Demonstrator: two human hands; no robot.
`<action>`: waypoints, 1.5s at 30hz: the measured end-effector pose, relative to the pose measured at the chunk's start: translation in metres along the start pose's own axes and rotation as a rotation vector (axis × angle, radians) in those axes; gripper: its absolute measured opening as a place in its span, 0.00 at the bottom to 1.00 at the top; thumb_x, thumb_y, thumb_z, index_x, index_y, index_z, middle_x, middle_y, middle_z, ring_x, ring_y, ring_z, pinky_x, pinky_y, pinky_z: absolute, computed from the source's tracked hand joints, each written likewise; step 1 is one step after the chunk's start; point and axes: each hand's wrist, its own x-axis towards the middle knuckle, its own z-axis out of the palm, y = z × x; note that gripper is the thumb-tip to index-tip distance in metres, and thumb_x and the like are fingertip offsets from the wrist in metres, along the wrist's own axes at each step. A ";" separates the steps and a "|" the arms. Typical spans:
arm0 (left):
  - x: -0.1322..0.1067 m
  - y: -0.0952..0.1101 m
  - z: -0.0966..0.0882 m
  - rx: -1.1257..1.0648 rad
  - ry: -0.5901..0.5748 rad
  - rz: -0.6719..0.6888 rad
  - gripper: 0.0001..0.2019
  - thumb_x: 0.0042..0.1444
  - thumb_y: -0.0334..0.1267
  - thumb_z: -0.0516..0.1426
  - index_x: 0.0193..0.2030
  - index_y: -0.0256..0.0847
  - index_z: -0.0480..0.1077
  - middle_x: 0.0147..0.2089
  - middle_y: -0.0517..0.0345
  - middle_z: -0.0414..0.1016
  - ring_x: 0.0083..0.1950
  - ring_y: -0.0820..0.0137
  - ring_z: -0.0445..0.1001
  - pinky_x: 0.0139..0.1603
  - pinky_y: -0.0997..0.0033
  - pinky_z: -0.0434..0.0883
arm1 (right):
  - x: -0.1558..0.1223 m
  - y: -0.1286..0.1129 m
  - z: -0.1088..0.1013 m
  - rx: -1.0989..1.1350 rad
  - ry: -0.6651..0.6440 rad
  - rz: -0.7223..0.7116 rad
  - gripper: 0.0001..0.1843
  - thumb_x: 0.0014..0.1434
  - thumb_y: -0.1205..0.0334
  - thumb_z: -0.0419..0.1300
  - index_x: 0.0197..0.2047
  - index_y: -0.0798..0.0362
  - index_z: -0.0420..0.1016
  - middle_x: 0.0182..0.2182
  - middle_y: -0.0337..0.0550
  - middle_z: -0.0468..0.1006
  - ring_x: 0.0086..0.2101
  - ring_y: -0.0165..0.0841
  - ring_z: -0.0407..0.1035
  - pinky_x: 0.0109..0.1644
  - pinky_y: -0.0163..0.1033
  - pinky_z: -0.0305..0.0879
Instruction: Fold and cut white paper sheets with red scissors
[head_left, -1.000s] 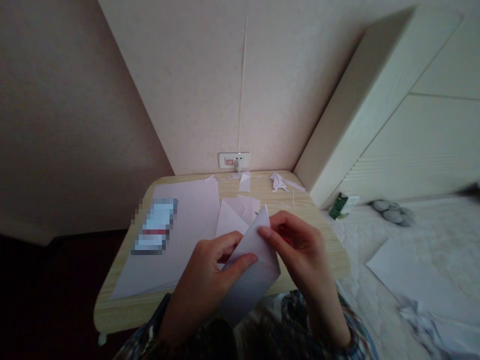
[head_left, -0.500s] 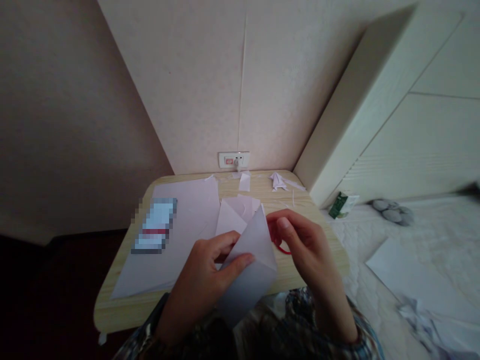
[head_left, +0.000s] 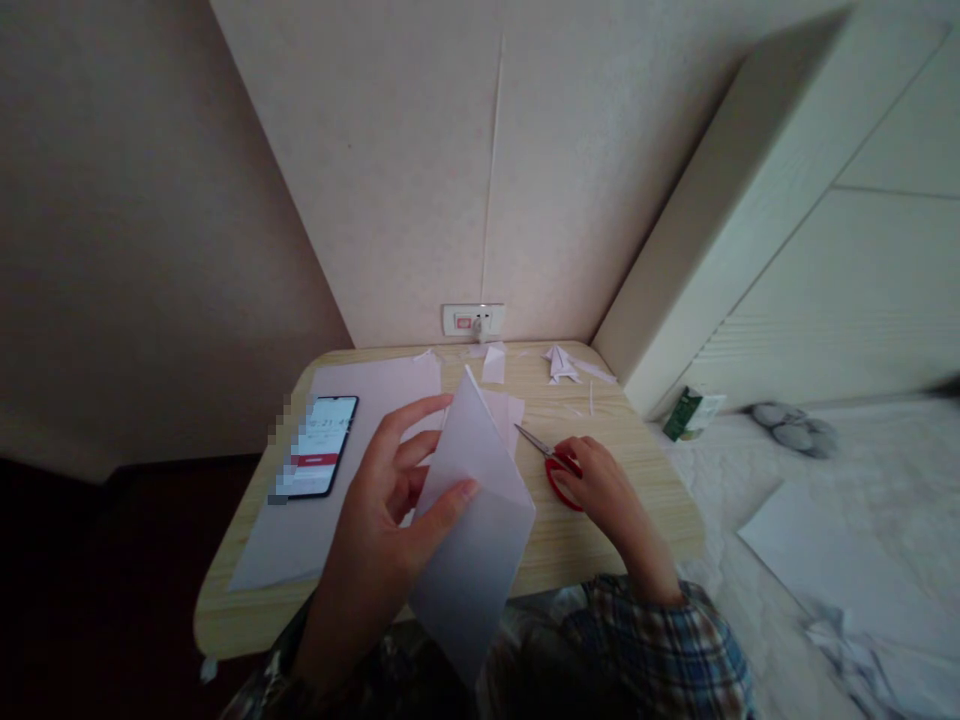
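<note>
My left hand (head_left: pixel 390 510) pinches a folded sheet of white paper (head_left: pixel 484 530), thumb on the near face and fingers behind it. The paper is held up above the table's front edge, its pointed corner upward. To the right, my right hand (head_left: pixel 609 495) has its fingers at the red handles of a pair of scissors (head_left: pixel 535 442). The scissors are at the table top, blades pointing to the back left and looking closed. Behind the held paper, more white paper (head_left: pixel 510 408) is partly hidden.
On the wooden table (head_left: pixel 630 440) lie large white sheets (head_left: pixel 375 385), a phone (head_left: pixel 334 440), a small folded paper figure (head_left: pixel 560 364) and paper scraps (head_left: pixel 493 364). A wall socket (head_left: pixel 474 320) is behind. To the right, a bed (head_left: pixel 720 500) holds a green-and-white box (head_left: pixel 690 412) and papers.
My right hand has moved away from the paper and down onto the scissors' handles. My left hand has raised and turned the folded paper slightly to the left.
</note>
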 end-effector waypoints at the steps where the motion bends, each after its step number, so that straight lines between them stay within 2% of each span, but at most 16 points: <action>1: -0.001 0.000 0.000 0.000 0.006 0.016 0.25 0.49 0.33 0.63 0.55 0.45 0.64 0.45 0.54 0.80 0.31 0.70 0.79 0.27 0.76 0.73 | 0.001 0.001 0.002 -0.020 -0.006 0.005 0.06 0.60 0.69 0.62 0.42 0.59 0.76 0.42 0.50 0.78 0.44 0.39 0.72 0.51 0.46 0.69; 4: -0.003 0.001 -0.001 0.032 0.030 0.069 0.21 0.49 0.34 0.64 0.51 0.46 0.67 0.47 0.56 0.79 0.31 0.72 0.78 0.28 0.77 0.73 | 0.005 0.006 0.009 -0.072 -0.016 0.027 0.12 0.64 0.60 0.60 0.50 0.56 0.73 0.48 0.47 0.76 0.46 0.39 0.73 0.49 0.50 0.71; 6: -0.005 0.001 -0.003 0.062 0.030 0.073 0.18 0.49 0.35 0.64 0.48 0.46 0.70 0.44 0.59 0.80 0.30 0.73 0.77 0.27 0.78 0.72 | 0.007 0.009 0.012 -0.097 -0.014 0.045 0.16 0.65 0.58 0.59 0.54 0.55 0.71 0.51 0.48 0.74 0.46 0.39 0.73 0.48 0.51 0.72; 10: -0.007 0.001 -0.006 0.115 0.002 0.078 0.13 0.52 0.36 0.62 0.46 0.46 0.74 0.34 0.62 0.80 0.28 0.72 0.76 0.28 0.77 0.72 | 0.010 0.016 0.017 -0.119 -0.010 0.074 0.17 0.65 0.58 0.59 0.55 0.55 0.70 0.52 0.49 0.74 0.46 0.39 0.73 0.48 0.50 0.72; 15: -0.008 0.002 -0.006 0.170 0.003 0.159 0.14 0.51 0.35 0.62 0.46 0.45 0.76 0.47 0.57 0.80 0.33 0.71 0.78 0.33 0.74 0.75 | 0.010 0.018 0.018 -0.101 -0.002 0.092 0.17 0.65 0.58 0.59 0.55 0.55 0.70 0.52 0.48 0.74 0.46 0.40 0.73 0.48 0.51 0.72; 20: -0.008 0.001 -0.005 0.118 0.024 0.208 0.14 0.49 0.33 0.63 0.45 0.49 0.78 0.47 0.59 0.79 0.35 0.72 0.77 0.34 0.76 0.75 | 0.007 0.015 0.017 -0.029 0.002 0.130 0.17 0.65 0.58 0.59 0.56 0.54 0.70 0.53 0.48 0.73 0.47 0.39 0.73 0.49 0.51 0.72; 22: -0.007 0.002 -0.004 0.107 0.036 0.240 0.14 0.50 0.32 0.63 0.43 0.51 0.78 0.46 0.61 0.79 0.35 0.72 0.77 0.33 0.76 0.74 | 0.006 0.015 0.014 0.030 0.000 0.145 0.15 0.64 0.59 0.60 0.51 0.56 0.72 0.49 0.48 0.76 0.45 0.39 0.73 0.48 0.50 0.72; 26: -0.006 0.005 -0.003 0.129 0.071 0.346 0.11 0.54 0.30 0.58 0.34 0.51 0.80 0.36 0.64 0.81 0.37 0.71 0.77 0.35 0.77 0.74 | 0.001 0.011 -0.001 0.244 -0.013 0.124 0.10 0.59 0.59 0.61 0.35 0.58 0.77 0.33 0.52 0.80 0.37 0.43 0.75 0.43 0.48 0.70; 29: -0.006 0.007 -0.004 0.182 0.088 0.369 0.11 0.54 0.29 0.58 0.29 0.49 0.80 0.31 0.64 0.81 0.35 0.71 0.77 0.35 0.76 0.73 | -0.006 0.002 -0.018 0.482 -0.057 0.059 0.13 0.57 0.55 0.57 0.36 0.56 0.77 0.33 0.52 0.82 0.34 0.42 0.76 0.40 0.46 0.71; 32: -0.006 0.007 -0.005 0.167 0.127 0.371 0.09 0.53 0.29 0.59 0.31 0.47 0.79 0.33 0.63 0.81 0.37 0.71 0.77 0.36 0.76 0.74 | -0.015 -0.016 -0.033 0.699 -0.105 -0.015 0.18 0.53 0.49 0.59 0.39 0.55 0.75 0.35 0.51 0.83 0.36 0.41 0.77 0.40 0.44 0.73; 34: -0.007 0.008 -0.006 0.134 0.162 0.381 0.08 0.52 0.29 0.61 0.34 0.47 0.79 0.36 0.63 0.81 0.39 0.72 0.77 0.38 0.77 0.74 | -0.023 -0.032 -0.039 0.824 -0.085 -0.044 0.18 0.52 0.50 0.62 0.42 0.52 0.72 0.38 0.48 0.82 0.38 0.38 0.76 0.41 0.42 0.72; 36: -0.008 0.009 -0.008 0.121 0.184 0.387 0.09 0.51 0.29 0.62 0.37 0.47 0.79 0.39 0.63 0.80 0.40 0.72 0.76 0.38 0.78 0.74 | -0.030 -0.049 -0.042 1.108 -0.035 -0.047 0.16 0.49 0.55 0.69 0.38 0.51 0.72 0.34 0.42 0.79 0.35 0.34 0.74 0.39 0.37 0.71; 38: -0.010 0.011 -0.009 0.149 0.203 0.384 0.10 0.52 0.29 0.62 0.39 0.48 0.78 0.42 0.62 0.78 0.42 0.71 0.75 0.39 0.77 0.74 | -0.037 -0.065 -0.041 1.294 -0.043 -0.081 0.19 0.43 0.57 0.74 0.32 0.50 0.70 0.27 0.35 0.74 0.27 0.28 0.68 0.30 0.32 0.67; 40: -0.012 0.014 -0.010 0.196 0.223 0.380 0.09 0.52 0.30 0.62 0.39 0.47 0.78 0.44 0.60 0.78 0.44 0.69 0.75 0.39 0.76 0.75 | -0.044 -0.076 -0.039 1.428 -0.090 -0.124 0.24 0.39 0.52 0.76 0.31 0.50 0.67 0.24 0.33 0.70 0.21 0.25 0.61 0.22 0.30 0.60; 43: -0.015 0.016 -0.011 0.218 0.259 0.392 0.09 0.53 0.31 0.61 0.39 0.48 0.78 0.44 0.61 0.78 0.45 0.69 0.75 0.40 0.76 0.74 | -0.052 -0.084 -0.036 1.548 -0.143 -0.200 0.27 0.40 0.42 0.73 0.32 0.49 0.65 0.21 0.32 0.67 0.16 0.23 0.53 0.15 0.29 0.48; 45: -0.017 0.016 -0.011 0.221 0.278 0.399 0.10 0.53 0.31 0.62 0.40 0.49 0.78 0.44 0.62 0.78 0.46 0.70 0.75 0.41 0.77 0.74 | -0.056 -0.085 -0.035 1.545 -0.140 -0.218 0.27 0.41 0.41 0.73 0.33 0.48 0.65 0.21 0.32 0.67 0.16 0.23 0.51 0.14 0.29 0.44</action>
